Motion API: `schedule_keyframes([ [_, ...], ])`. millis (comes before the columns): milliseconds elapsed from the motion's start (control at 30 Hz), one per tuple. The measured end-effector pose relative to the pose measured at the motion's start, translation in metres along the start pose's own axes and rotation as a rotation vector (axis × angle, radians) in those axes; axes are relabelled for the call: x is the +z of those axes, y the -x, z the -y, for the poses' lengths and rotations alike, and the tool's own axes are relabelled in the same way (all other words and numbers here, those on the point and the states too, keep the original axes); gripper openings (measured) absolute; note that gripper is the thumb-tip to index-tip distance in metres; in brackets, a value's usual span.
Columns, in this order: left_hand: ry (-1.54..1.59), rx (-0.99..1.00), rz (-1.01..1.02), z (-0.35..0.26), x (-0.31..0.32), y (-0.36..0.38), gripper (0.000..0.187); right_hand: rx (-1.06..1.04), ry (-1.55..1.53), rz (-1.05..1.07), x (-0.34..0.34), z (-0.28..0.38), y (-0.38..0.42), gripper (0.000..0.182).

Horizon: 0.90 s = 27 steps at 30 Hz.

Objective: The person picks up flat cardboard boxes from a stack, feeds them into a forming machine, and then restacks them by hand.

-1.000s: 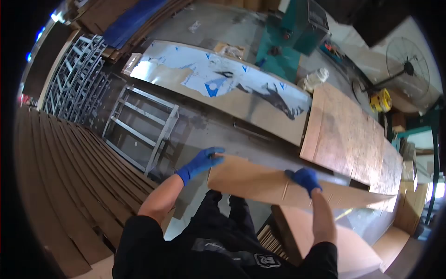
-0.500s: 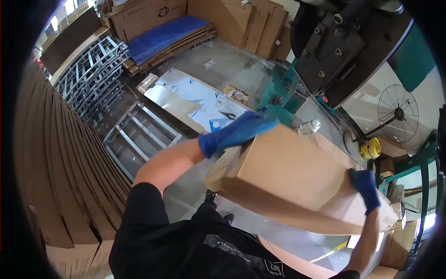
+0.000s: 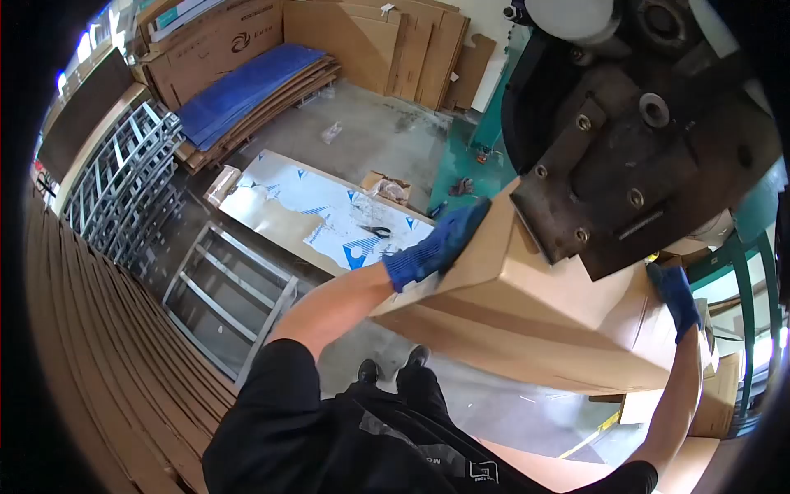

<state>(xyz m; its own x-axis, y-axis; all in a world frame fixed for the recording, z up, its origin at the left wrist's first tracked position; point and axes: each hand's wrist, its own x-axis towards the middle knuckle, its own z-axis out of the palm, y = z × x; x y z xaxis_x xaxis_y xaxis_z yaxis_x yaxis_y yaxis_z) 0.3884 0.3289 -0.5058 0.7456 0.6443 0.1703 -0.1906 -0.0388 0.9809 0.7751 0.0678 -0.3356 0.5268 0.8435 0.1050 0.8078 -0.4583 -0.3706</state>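
A long brown cardboard box (image 3: 510,337) stretches across the space before me, tilted, between my two blue-gloved hands. At its near-left end my left hand (image 3: 448,243) grips the edge by a raised panel. My right hand (image 3: 676,298) holds the box's far right end, its fingers partly hidden against the cardboard. A dark metal machine head (image 3: 601,156) with several bolts hangs over the box and covers part of its upper side.
Left of me stand many flat cardboard sheets (image 3: 107,354). A metal ladder-like frame (image 3: 226,300) lies on the floor beside a low board (image 3: 280,206) with pliers (image 3: 376,231) on it. Stacked metal frames (image 3: 123,181) and a blue-topped cardboard pile (image 3: 247,90) stand farther back.
The box's left end has risen toward the machine head, which now covers part of the box. My left hand has moved from above the box's corner to its end edge. The view has shifted.
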Motion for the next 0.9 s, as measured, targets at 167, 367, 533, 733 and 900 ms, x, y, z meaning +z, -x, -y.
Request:
schedule_keyframes([
  [167, 0.071, 0.021, 0.063, -0.011, 0.0, -0.03, 0.05, -0.076, 0.062, -0.076, 0.007, -0.066, -0.039, 0.041],
  [367, 0.227, 0.024, -0.009, 0.052, -0.004, -0.037, 0.042, -0.073, 0.057, -0.046, 0.013, -0.06, -0.023, 0.031],
  [533, -0.076, 0.202, 0.062, 0.064, -0.003, 0.011, 0.042, 0.011, 0.092, 0.109, 0.003, -0.043, 0.026, 0.023],
  [733, -0.367, 0.408, -0.138, 0.104, -0.01, 0.049, 0.049, -0.083, 0.198, 0.076, 0.007, 0.016, 0.039, 0.022],
  [900, 0.18, -0.091, -0.163, 0.089, -0.087, 0.091, 0.049, -0.192, 0.288, 0.016, 0.028, 0.094, 0.039, 0.034],
])
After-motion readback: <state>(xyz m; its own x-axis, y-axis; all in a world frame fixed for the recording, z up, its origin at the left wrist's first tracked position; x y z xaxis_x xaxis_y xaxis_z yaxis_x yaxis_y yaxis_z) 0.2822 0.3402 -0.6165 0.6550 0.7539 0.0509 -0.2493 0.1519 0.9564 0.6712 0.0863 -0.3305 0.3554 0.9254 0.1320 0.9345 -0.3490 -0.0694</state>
